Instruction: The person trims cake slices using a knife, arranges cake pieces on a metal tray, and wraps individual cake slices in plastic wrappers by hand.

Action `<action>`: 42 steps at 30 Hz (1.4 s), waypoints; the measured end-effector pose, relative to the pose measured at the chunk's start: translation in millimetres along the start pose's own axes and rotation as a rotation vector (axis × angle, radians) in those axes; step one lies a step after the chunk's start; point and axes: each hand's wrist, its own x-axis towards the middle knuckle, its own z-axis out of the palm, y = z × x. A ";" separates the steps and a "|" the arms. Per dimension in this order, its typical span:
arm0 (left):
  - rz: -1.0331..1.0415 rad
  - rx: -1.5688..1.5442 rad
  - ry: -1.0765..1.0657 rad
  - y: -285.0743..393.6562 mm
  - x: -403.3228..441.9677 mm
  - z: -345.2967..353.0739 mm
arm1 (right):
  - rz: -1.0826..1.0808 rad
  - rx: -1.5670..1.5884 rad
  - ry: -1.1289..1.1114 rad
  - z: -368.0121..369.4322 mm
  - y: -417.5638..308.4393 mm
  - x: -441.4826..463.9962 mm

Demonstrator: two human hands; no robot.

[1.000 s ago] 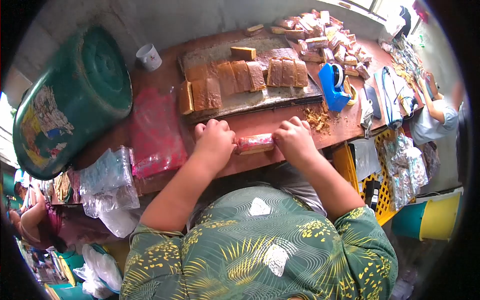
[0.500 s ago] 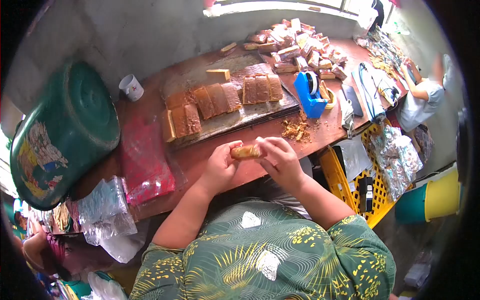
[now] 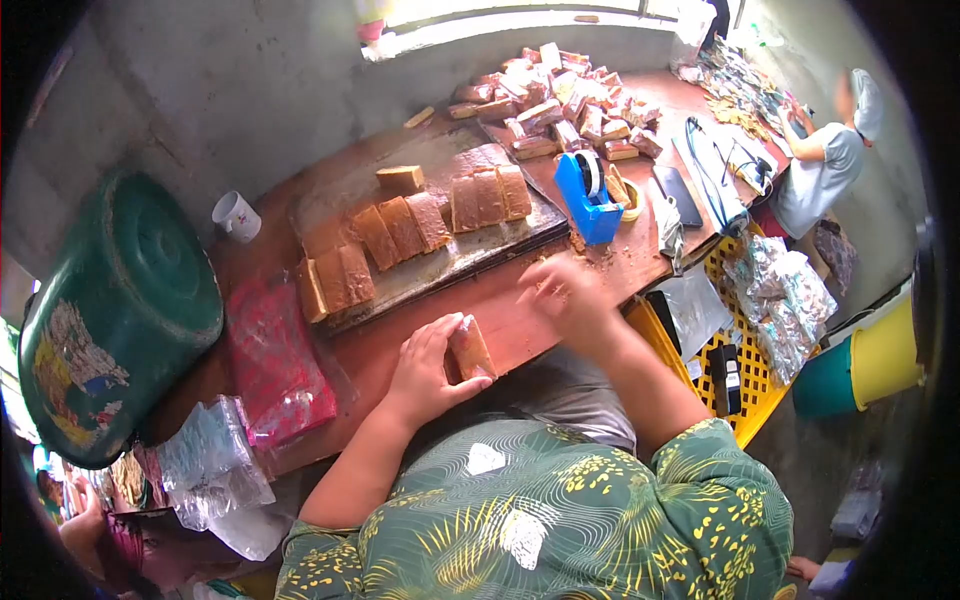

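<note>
My left hand point(image 3: 432, 368) is closed around a wrapped cake slice point(image 3: 472, 350), held just above the table's front edge. The slice has a brown top and is tilted, with clear film catching the light. My right hand point(image 3: 565, 300) is apart from it, blurred by motion, its fingers loosely curled and apart with nothing visible in them. It is just below the blue tape dispenser point(image 3: 600, 217). Behind my left hand, cut cake slices point(image 3: 400, 230) with brown tops stand in rows on a flat tray point(image 3: 440, 272).
Wrapped slices point(image 3: 570, 100) are heaped at the back. A white mug point(image 3: 236, 216), a green tub point(image 3: 150, 270) and red plastic sheets point(image 3: 275, 365) lie left. A yellow crate point(image 3: 752, 400) stands right. Another person point(image 3: 820, 165) works at the far right.
My right hand has let go of the slice and moved right, toward the tape dispenser. My left hand has lowered the slice and turned it more upright. The camera view has shifted.
</note>
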 end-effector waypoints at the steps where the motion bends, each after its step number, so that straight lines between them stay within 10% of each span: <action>1: -0.008 0.003 0.006 2.9 0.3 -1.2 | 0.110 -0.087 0.154 -28.6 9.8 14.8; 3: -0.022 0.005 0.013 5.1 -0.1 -2.3 | 0.073 -0.319 0.449 -79.0 72.2 40.1; 4: -0.025 0.002 0.011 5.5 1.4 -2.5 | 0.371 -0.271 0.395 -99.9 77.3 50.9; 9: -0.030 -0.011 0.003 3.7 1.0 1.4 | 0.521 -0.172 0.191 -101.5 112.4 82.0; 14: -0.032 -0.045 0.031 6.1 0.2 -3.4 | -0.063 -0.672 0.379 -80.4 93.4 52.8; 18: -0.007 -0.142 0.046 -1.1 4.5 -1.8 | 0.057 -0.839 0.448 -91.2 134.2 16.7; 31: 0.002 -0.197 0.135 -8.9 4.4 3.1 | 0.105 0.154 -0.410 56.5 -20.6 -35.7; 38: 0.112 0.053 0.129 -5.6 2.2 3.7 | 0.320 0.136 -0.187 54.3 -8.4 0.9; 42: 0.129 0.235 0.186 4.3 -0.3 6.4 | 0.082 -0.003 0.383 -40.5 53.5 44.5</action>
